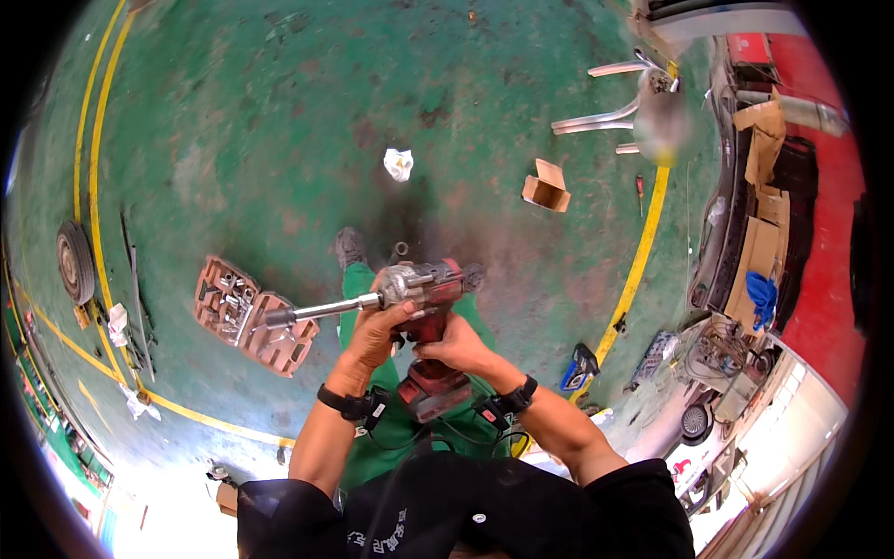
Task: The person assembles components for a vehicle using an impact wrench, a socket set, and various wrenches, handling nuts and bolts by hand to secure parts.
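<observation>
A red and grey cordless impact wrench (435,289) is held in front of my chest, its battery pack (432,389) pointing down toward me. A long metal extension bar with a socket (312,310) sticks out of its nose to the left. My left hand (377,331) wraps the wrench's front body near the chuck. My right hand (453,349) grips the handle below. Both wrists wear black bands with cables.
An open red socket case (251,319) lies on the green floor (279,140) at left. A wheel (74,262) lies far left, a small cardboard box (546,188) and crumpled white paper (399,164) ahead. Yellow floor lines curve left and right. A cluttered workbench (745,252) stands right.
</observation>
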A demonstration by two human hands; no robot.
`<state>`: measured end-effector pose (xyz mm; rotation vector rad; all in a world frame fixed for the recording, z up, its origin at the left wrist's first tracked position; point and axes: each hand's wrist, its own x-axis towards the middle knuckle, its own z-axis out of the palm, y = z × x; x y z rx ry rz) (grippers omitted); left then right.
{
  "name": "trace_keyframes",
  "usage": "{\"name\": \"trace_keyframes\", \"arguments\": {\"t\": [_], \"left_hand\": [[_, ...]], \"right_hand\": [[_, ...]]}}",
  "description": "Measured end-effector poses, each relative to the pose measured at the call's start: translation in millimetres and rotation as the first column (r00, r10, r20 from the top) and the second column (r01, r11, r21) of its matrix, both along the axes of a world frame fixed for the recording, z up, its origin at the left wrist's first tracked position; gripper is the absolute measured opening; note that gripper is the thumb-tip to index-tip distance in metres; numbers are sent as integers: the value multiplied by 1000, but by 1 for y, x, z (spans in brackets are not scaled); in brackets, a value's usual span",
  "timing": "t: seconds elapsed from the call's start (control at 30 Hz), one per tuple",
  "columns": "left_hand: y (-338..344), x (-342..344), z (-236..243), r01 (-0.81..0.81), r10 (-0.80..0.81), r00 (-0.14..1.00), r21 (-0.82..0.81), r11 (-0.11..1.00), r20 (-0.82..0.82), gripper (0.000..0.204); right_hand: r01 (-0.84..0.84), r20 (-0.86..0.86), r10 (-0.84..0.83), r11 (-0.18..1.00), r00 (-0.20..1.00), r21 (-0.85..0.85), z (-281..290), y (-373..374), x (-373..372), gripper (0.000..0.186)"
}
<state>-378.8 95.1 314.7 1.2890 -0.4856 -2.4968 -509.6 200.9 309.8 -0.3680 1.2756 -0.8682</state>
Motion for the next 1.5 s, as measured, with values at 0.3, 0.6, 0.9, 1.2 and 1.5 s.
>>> {"name": "trace_keyframes", "arguments": {"t": [0.3, 0.6, 0.9, 1.2, 1.5], "left_hand": [[-30, 10, -53, -69, 72, 989, -26, 997, 130, 63], [51, -14, -149, -400, 350, 892, 139, 906, 284, 93], [84, -32, -223, -618, 556, 774, 168, 768, 304, 100], [90, 26, -203, -679, 669, 722, 364, 637, 176, 100], [58, 93, -220, -693, 694, 711, 285, 662, 116, 91]], "right_hand": [[-260, 299, 303, 950, 905, -174, -83, -35, -39, 50], [666, -303, -645, 441, 701, 602, -417, 57, -295, 46], [817, -422, -723, 350, 547, 459, -597, 112, -393, 17], [184, -762, 10, 968, 647, 168, -498, -154, -185, 31], [-131, -819, 39, 990, 572, -45, -576, -333, -33, 36]]}}
